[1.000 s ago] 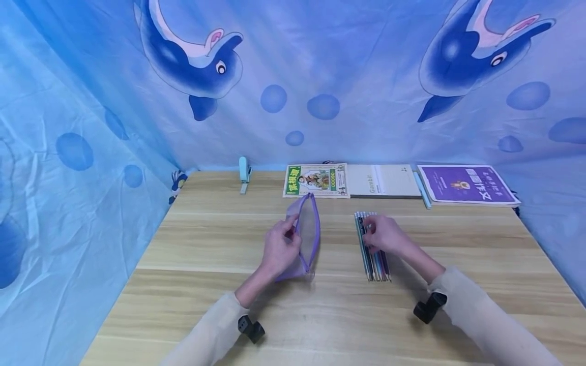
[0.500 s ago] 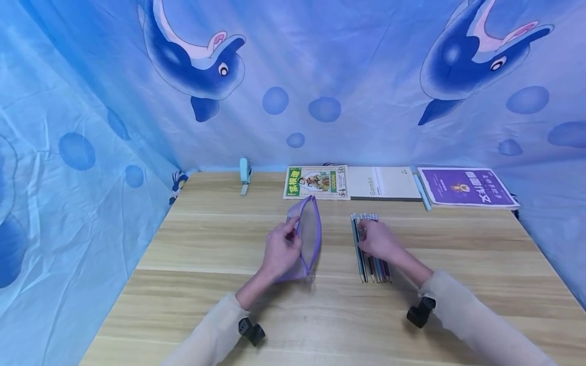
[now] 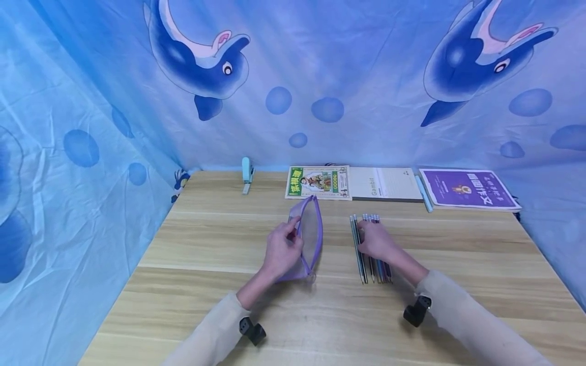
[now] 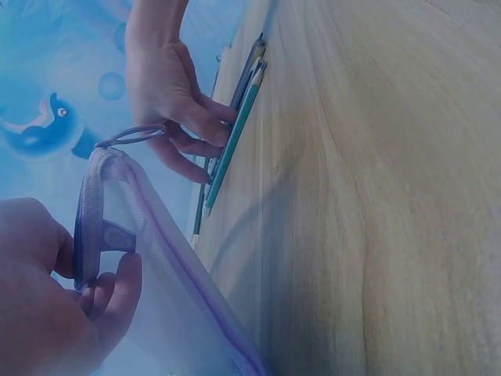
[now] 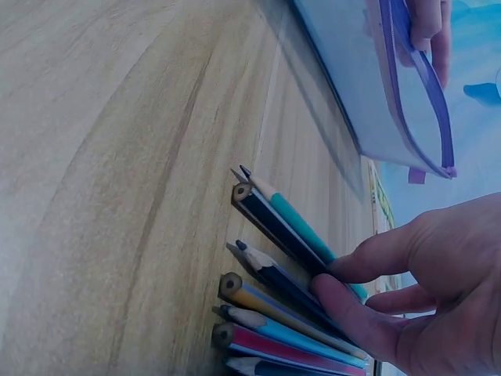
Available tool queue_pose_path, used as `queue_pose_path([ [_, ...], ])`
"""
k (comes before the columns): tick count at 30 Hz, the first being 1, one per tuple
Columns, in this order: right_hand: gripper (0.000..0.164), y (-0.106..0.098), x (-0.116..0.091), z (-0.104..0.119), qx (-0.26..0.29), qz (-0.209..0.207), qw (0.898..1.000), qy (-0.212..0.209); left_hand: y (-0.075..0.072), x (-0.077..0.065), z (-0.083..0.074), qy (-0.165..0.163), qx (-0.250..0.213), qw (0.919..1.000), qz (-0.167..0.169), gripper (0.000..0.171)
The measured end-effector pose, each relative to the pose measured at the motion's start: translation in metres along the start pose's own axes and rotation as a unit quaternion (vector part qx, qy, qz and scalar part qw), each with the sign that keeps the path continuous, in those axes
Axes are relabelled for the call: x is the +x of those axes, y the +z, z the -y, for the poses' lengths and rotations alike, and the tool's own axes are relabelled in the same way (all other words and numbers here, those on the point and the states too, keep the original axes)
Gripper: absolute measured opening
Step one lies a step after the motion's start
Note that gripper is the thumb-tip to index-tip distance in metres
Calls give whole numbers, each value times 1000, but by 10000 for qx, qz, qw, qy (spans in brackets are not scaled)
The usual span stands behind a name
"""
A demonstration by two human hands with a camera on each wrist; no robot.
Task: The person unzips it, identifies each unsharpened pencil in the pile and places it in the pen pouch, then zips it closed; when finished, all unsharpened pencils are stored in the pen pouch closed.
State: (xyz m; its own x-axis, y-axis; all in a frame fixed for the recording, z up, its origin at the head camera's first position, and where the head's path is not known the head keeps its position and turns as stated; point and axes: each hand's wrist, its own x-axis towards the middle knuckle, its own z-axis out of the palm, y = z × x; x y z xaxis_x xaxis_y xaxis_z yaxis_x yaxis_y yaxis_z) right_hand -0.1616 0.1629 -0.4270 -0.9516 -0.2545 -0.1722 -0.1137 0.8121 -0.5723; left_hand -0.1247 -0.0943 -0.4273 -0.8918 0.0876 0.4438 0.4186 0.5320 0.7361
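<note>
My left hand [image 3: 283,249] grips one edge of a see-through mesh pencil case [image 4: 168,282] with purple zipper trim, its mouth spread apart. In the right wrist view, the case's purple rim [image 5: 395,86] stands upright at the top. Over a row of pencils on the table, my right hand [image 3: 376,240] has thumb and fingers around a green pencil [image 5: 293,215] and a dark pencil [image 5: 274,227] at the row's left end. These two lie slightly apart from the others, which include a yellow pencil [image 5: 266,301] and a red pencil [image 5: 266,348].
Along the table's back edge are a light blue stapler [image 3: 247,170], a green-and-yellow booklet [image 3: 318,182], a pale notebook [image 3: 386,183], a light blue pen [image 3: 423,194] and a purple book [image 3: 467,189]. A blue dolphin-print curtain [image 3: 348,61] hangs behind the wooden table [image 3: 206,229].
My right hand has shifted slightly left, and two pencils have been drawn leftward from the row. The left hand keeps its hold on the pencil case.
</note>
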Motion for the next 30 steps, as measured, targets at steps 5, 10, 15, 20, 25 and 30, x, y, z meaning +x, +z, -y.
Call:
queue_pose_path([
  [5, 62, 0, -2, 2, -111, -23, 9999, -7, -1, 0, -1, 14, -35, 10000, 32, 49],
  [10, 63, 3, -2, 6, -447, -107, 9988, -180, 0, -1, -1, 64, -2, 10000, 4, 49],
  [15, 59, 5, 2, 7, -536, -76, 9984, -185, 1, -2, -1, -34, -17, 10000, 49, 50],
  [20, 52, 4, 4, 6, -436, -55, 9990, 5, 1, -2, -1, -51, -27, 10000, 65, 49],
  [25, 42, 4, 5, 8, -186, 41, 9993, 319, 1, -2, -1, -90, -94, 9999, 83, 49],
  [30, 59, 5, 5, 6, 22, 68, 9990, 430, 2, -3, -2, -159, -139, 9997, 113, 50],
])
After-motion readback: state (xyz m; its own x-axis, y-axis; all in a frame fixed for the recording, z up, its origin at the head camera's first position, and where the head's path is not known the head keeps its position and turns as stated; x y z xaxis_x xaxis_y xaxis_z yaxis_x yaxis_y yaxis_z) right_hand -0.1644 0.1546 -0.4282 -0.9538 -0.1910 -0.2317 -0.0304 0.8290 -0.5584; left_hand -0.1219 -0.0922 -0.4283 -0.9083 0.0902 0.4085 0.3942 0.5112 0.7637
